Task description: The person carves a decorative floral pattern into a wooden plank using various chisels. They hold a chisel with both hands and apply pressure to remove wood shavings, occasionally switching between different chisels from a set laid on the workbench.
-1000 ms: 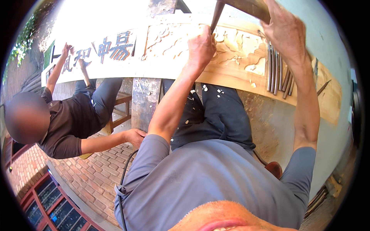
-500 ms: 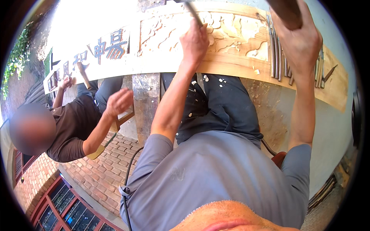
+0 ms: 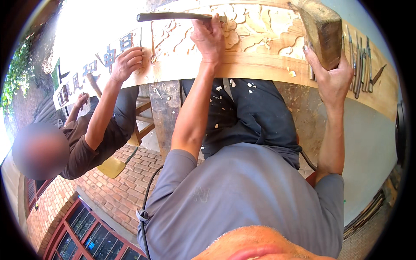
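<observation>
My left hand [image 3: 208, 41] grips a dark-handled carving chisel [image 3: 171, 16] over the carved wooden panel [image 3: 264, 62]. The chisel lies nearly sideways, its long end pointing left and its other end above the relief. My right hand [image 3: 333, 82] is closed around a heavy, worn wooden mallet [image 3: 324, 32], raised at the panel's right end. The thumb shows on the mallet's near left side; most of the other fingers are hidden behind it. Shallow flowing shapes and rounded petals are cut into the panel.
Several chisels [image 3: 363, 65] lie on the board right of the mallet. Pale wood chips [image 3: 232, 82] rest on my dark trousers. To my left, a co-worker in a brown shirt [image 3: 89, 145] sits with one hand on the board near cut-out dark characters [image 3: 109, 57].
The chisel has swung from steep to nearly sideways, and my left hand has shifted slightly left. My right hand and the mallet are lower. The co-worker's hand has reached onto the board.
</observation>
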`<move>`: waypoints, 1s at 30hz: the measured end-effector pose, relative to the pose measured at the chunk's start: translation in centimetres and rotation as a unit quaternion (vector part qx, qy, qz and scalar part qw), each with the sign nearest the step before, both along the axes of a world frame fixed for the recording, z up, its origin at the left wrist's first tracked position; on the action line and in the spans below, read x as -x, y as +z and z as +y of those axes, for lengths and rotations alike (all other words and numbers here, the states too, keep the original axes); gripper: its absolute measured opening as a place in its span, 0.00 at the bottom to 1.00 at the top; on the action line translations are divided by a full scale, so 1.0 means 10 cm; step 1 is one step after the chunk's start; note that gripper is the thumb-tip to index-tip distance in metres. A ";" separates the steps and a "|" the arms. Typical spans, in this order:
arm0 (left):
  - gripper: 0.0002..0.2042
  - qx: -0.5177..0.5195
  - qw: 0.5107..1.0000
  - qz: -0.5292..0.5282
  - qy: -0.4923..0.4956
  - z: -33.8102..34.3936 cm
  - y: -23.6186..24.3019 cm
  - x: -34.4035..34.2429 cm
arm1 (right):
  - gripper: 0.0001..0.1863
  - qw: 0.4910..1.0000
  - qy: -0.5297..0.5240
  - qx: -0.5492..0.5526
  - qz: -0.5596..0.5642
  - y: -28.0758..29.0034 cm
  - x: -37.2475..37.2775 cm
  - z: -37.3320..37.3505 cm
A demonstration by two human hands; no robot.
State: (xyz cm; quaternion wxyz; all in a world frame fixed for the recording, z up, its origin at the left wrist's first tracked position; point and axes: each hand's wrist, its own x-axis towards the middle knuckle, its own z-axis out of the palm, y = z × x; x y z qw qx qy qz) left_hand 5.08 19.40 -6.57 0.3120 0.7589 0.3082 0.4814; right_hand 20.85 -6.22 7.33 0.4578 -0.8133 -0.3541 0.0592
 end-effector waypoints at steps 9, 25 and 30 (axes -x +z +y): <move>0.11 0.043 0.998 0.044 0.002 -0.02 0.03 -0.01 | 0.24 1.000 -0.004 0.020 0.007 -0.04 -0.01 -0.01; 0.12 0.019 0.989 0.148 0.010 0.01 0.15 -0.07 | 0.27 0.999 0.027 0.030 -0.032 -0.16 -0.05 0.04; 0.11 0.062 0.977 0.203 -0.028 -0.02 0.33 -0.10 | 0.23 0.995 0.023 0.090 -0.021 -0.06 -0.04 0.06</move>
